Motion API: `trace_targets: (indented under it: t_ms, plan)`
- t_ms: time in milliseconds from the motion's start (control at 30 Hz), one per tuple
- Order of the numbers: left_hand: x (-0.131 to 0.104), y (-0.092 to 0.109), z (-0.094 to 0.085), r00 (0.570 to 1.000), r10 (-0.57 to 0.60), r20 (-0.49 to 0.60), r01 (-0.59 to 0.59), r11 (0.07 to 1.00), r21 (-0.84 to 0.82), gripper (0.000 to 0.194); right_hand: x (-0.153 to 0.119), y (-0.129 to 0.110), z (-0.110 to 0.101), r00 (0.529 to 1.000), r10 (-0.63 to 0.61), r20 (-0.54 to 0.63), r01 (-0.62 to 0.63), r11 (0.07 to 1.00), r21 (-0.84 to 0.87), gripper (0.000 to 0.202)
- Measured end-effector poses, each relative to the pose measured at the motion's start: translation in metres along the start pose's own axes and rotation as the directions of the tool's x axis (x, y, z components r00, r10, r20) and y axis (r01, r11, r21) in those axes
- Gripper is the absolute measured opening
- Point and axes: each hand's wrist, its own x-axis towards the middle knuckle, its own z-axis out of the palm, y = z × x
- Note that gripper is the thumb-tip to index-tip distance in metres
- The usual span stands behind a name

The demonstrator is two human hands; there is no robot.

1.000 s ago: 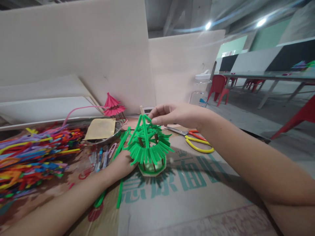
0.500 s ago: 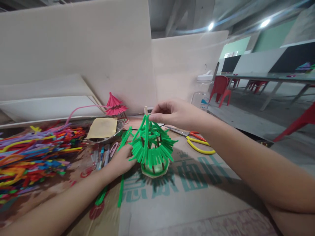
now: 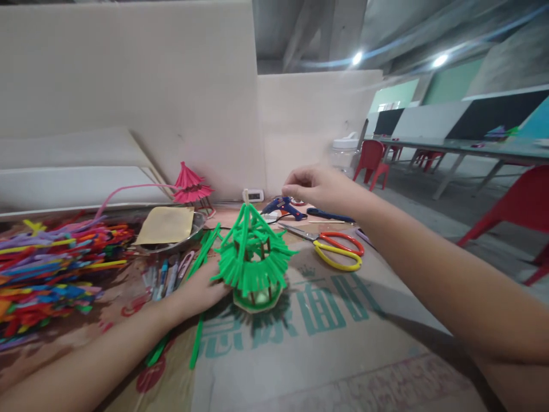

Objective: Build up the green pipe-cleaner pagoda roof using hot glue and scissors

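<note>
The pavilion [image 3: 254, 270] stands on cardboard [image 3: 343, 357], the left hand [image 3: 201, 290] at its side, that grip too hidden to judge; the right hand [image 3: 315, 184], fingertips pinched together, hangs clear of it. It looks light and fragile, its fringe [image 3: 277, 266] soft; I'd hold the base [image 3: 258, 309].

1 head-worn camera looks closely forward and down across cardboard [image 3: 326, 355].
</note>
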Motion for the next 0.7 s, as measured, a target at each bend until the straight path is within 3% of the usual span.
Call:
trace_targets:
  t_ms: [167,233,367,533,700]
  plan:
    - [0.001,-0.008,0.001,0.997,0.037,-0.060,-0.033,0.997,0.067,0.024,-0.016,0.018,0.007,0.990,-0.052,-0.128,0.050,0.998,-0.023,0.034]
    - [0.003,-0.005,0.000,0.995,0.054,-0.087,-0.048,0.996,0.076,0.024,-0.016,0.029,0.009,0.996,-0.050,-0.074,0.040,0.990,-0.135,0.041]
    - [0.005,-0.002,0.000,0.994,0.048,-0.096,-0.040,0.996,0.084,0.021,-0.009,0.073,0.017,0.982,0.133,0.132,-0.054,0.878,-0.476,0.032]
    - [0.003,-0.001,0.002,0.991,0.040,-0.128,-0.029,0.996,0.086,0.021,-0.010,0.126,0.037,0.945,0.295,0.142,-0.145,0.766,-0.626,0.022]
    - [0.004,0.006,0.001,0.995,0.043,-0.090,-0.040,0.999,0.027,0.028,-0.015,0.139,0.050,0.924,0.360,0.130,-0.187,0.721,-0.668,0.023]
